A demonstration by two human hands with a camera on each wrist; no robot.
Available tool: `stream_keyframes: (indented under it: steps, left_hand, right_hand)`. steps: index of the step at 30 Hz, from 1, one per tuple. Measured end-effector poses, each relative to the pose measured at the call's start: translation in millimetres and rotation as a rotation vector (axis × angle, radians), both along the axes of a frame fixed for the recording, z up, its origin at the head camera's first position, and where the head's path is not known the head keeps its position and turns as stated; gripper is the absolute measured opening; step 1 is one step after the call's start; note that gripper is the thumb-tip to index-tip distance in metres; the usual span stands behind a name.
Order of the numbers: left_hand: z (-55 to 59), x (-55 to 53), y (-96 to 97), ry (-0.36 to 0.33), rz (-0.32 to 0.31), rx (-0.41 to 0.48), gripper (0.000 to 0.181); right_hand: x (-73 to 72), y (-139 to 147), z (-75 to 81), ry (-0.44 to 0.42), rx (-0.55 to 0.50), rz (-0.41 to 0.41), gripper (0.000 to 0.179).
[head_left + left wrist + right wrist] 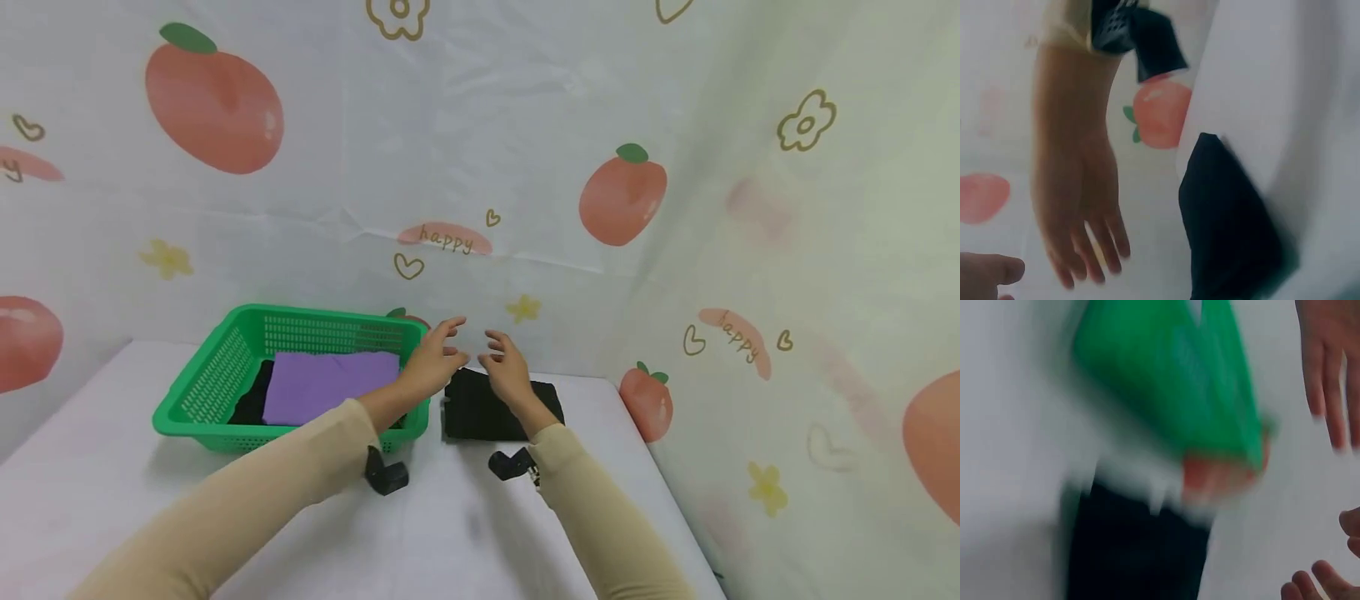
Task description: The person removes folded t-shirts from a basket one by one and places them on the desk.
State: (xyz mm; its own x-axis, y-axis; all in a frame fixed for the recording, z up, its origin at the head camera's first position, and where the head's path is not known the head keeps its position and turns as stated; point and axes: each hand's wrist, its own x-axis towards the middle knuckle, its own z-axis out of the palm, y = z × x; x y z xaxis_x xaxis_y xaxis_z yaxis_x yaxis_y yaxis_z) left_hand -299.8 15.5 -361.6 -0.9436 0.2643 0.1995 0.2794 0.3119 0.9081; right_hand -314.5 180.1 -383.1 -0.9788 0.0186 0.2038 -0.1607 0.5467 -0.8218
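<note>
A black folded cloth (pixel 480 417) lies flat on the white table, right of a green basket (pixel 180 408). Both hands hover above it with relaxed fingers and nothing held. My left hand (pixel 433 360) is by the basket's right rim, fingers pointing right. Facing it across a small gap is my right hand (pixel 508 373), over the cloth's middle. A purple folded cloth (pixel 330 385) sits in the basket on top of a black cloth (pixel 251 398). In the left wrist view, only the left thumb (pixel 991 272) and a bit of hand show, apart from the black folded cloth.
A white-covered table (pixel 420 533) carries the basket and the cloth. Behind and to the right hangs a white curtain (pixel 525 108) printed with red fruit. A small black camera (pixel 386 473) is strapped at the left wrist, another (pixel 512 464) at the right.
</note>
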Motion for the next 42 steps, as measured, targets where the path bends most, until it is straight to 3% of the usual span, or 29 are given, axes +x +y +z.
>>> stream_keyframes:
  steps: [4, 6, 11, 14, 20, 24, 29, 36, 42]
  left_hand:
    - [5.1, 24.0, -42.4, 0.166, 0.008, -0.079, 0.053]
    - [3.1, 31.2, -62.7, 0.199, 0.032, -0.085, 0.051]
    - [-8.4, 35.5, -113.9, 0.160, 0.109, -0.101, 0.051]
    - [-17.3, 33.4, -141.2, 0.119, 0.164, -0.148, 0.055]
    - [-43.7, 16.2, -180.4, 0.018, 0.259, -0.230, 0.073]
    - [-56.1, 1.1, -196.9, -0.047, 0.309, -0.245, 0.080]
    - [-59.4, -11.1, -205.0, -0.125, 0.316, -0.283, 0.087]
    - [-61.6, -16.5, -209.0, -0.274, 0.319, -0.268, 0.087]
    - [-66.9, -21.8, -212.1, -0.316, 0.295, -0.293, 0.086]
  right_hand:
    - [10.7, -48, 4.7, -0.023, -0.067, 0.158, 0.047]
    - [15.1, -66, 1.7, -0.038, -0.089, 0.203, 0.047]
    - [19.2, -100, -9.3, -0.143, -0.234, 0.288, 0.057]
    - [18.3, -115, -15.0, -0.236, -0.318, 0.288, 0.068]
    - [14.7, -135, -26.7, -0.332, -0.277, 0.202, 0.082]
    - [12.2, -141, -32.4, -0.378, -0.289, 0.184, 0.085]
    - [6.8, -143, -35.5, -0.412, -0.326, 0.186, 0.084]
    - [2.3, -147, -40.8, -0.431, -0.342, 0.158, 0.083]
    - [-0.6, -151, -45.0, -0.429, -0.334, 0.113, 0.083]
